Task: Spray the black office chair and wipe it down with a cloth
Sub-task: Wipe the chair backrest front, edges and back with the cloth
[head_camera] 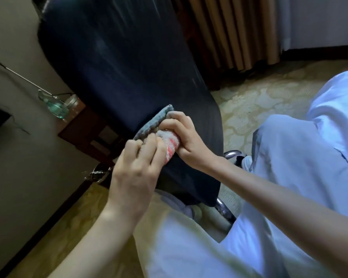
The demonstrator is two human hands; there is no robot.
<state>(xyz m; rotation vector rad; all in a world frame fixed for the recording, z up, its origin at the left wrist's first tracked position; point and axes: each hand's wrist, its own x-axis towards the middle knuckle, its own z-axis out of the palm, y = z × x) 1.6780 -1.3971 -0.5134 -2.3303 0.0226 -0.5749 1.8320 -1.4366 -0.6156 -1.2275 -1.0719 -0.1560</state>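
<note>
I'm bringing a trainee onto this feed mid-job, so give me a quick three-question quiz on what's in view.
1. True or false: the left hand and the right hand both hold the cloth against the black office chair.
2. Multiple choice: the stripes on the cloth's pale end are A) red, B) green, C) black.
3. Fill in: beyond the chair, at the top right, hang brown ____.

Key: 1 true; 2 A; 3 curtains.
</note>
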